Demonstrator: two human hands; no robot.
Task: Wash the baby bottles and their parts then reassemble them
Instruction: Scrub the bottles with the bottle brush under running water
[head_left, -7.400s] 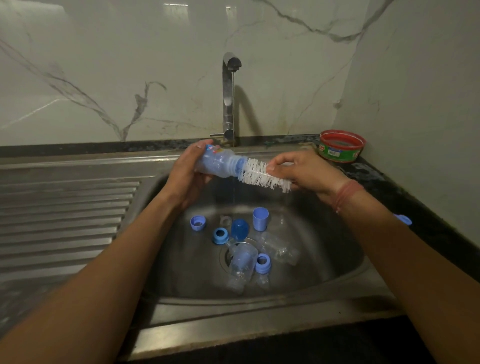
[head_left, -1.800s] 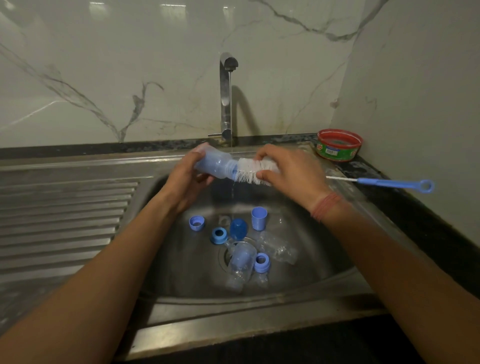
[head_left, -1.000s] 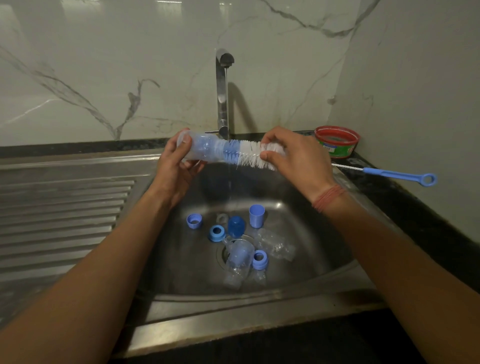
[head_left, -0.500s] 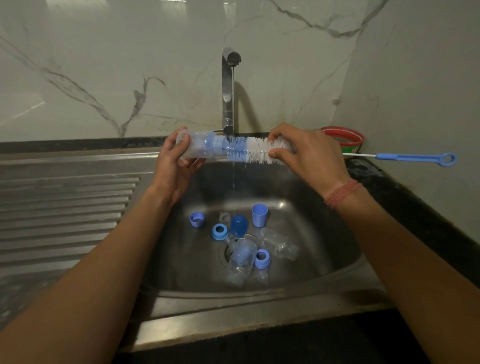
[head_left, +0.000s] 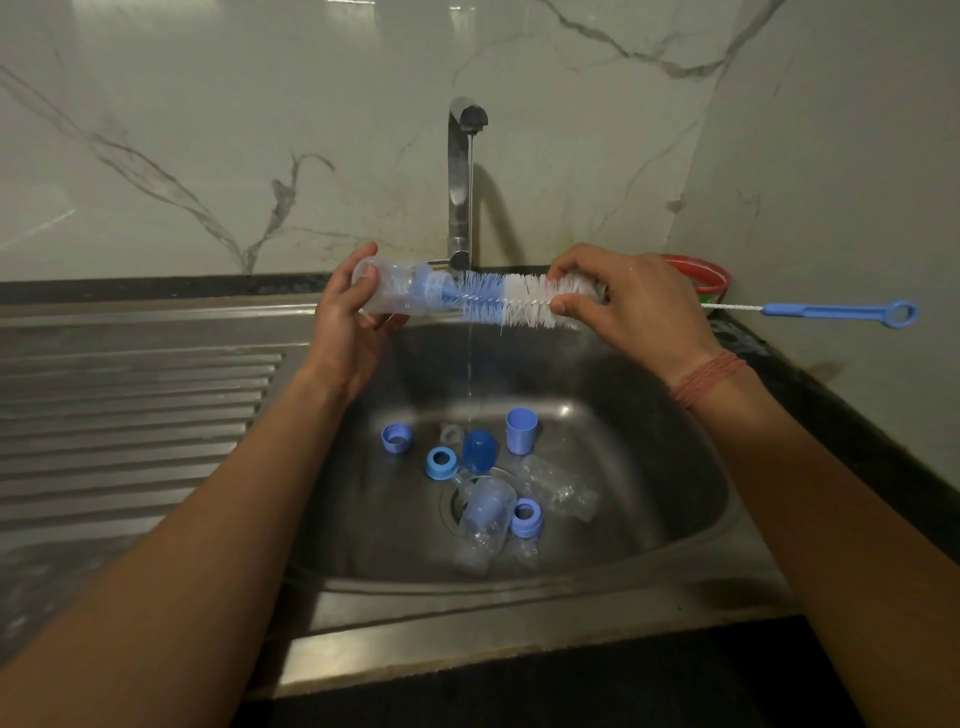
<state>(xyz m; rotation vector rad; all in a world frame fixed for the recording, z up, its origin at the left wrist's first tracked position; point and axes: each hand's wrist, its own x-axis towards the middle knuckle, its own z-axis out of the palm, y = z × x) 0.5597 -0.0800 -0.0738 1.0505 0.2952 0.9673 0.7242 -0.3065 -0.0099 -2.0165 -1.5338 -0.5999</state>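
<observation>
Over the steel sink (head_left: 691, 525) my left hand (head_left: 348, 322) grips a clear baby bottle (head_left: 395, 288) lying sideways, mouth to the right. My right hand (head_left: 628, 306) pinches the white bristles of a blue-and-white bottle brush (head_left: 498, 301); its tip sits in the bottle's mouth and its blue handle (head_left: 841, 312) sticks out to the right. A thin stream from the tap (head_left: 462, 171) falls past the brush. In the basin lie two clear bottles (head_left: 483, 519), blue rings (head_left: 441, 462), a blue cap (head_left: 521, 428) and a darker blue cap (head_left: 479, 451).
A ribbed steel draining board (head_left: 130, 415) runs to the left of the basin. A red round tub (head_left: 701, 278) stands on the dark counter at the back right, behind my right hand. Marble wall panels close off the back and right side.
The brush has slid further out of the bottle, showing more blue bristle. Both hands hold about the same height as half a second ago, higher than 1.8 s ago.
</observation>
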